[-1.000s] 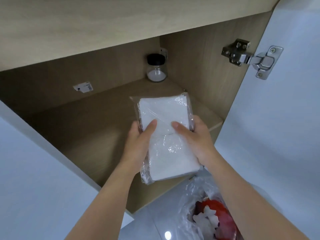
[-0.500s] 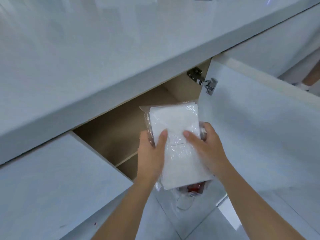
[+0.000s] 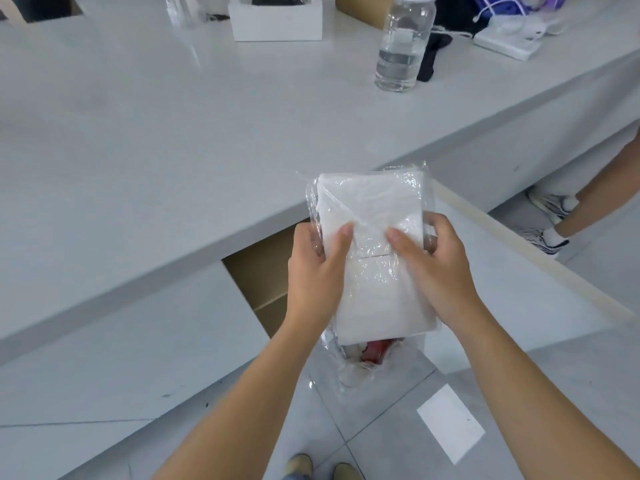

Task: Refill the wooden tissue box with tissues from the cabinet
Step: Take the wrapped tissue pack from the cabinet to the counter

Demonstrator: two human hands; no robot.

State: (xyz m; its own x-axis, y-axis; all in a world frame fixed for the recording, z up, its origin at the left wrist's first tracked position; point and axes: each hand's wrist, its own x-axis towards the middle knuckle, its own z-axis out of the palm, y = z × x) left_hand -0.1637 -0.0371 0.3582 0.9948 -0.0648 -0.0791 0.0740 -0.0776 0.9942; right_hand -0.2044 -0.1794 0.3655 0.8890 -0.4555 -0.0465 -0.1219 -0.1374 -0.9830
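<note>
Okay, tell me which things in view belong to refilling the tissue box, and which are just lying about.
For the job:
- tissue pack, held by left hand and right hand
- open cabinet

Lying about:
- water bottle
- white box
- power strip
- plastic bag on the floor

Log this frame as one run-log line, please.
stage: tissue pack out of cabinet | left hand: holding tissue pack | right hand: holding it too | cabinet door: open | wooden tissue box: not in view

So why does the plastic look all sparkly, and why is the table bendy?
Head view: room light glints off the crinkled wrap of the tissue pack held by the left hand and right hand; the wide-angle lens curves the countertop edge.
</note>
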